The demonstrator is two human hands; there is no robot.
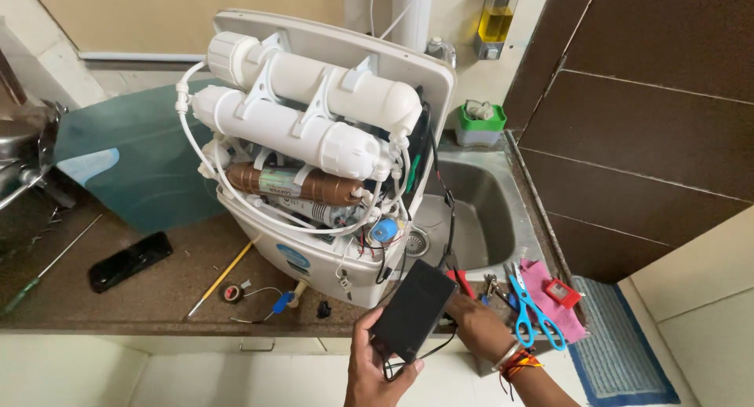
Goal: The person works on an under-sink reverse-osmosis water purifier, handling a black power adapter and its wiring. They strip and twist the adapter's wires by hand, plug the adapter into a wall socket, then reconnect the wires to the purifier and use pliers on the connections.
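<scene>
My left hand (375, 369) grips a flat black rectangular box (412, 310) from below, near the counter's front edge. My right hand (479, 322) touches the box's right side, where black wires hang from it. Behind them an opened white water purifier (314, 254) stands on the brown counter (157, 293). Two white filter cylinders (298, 113) and a copper-coloured one (314, 186) are clipped inside, with thin white tubes and coloured wires around them.
A steel sink (471, 211) lies to the right. Blue-handled scissors (532, 313), a pink cloth (542, 285) and small tools sit by it. A yellow-handled screwdriver (221, 277), a tape roll (231, 292) and a black phone-like slab (129, 261) lie at the left.
</scene>
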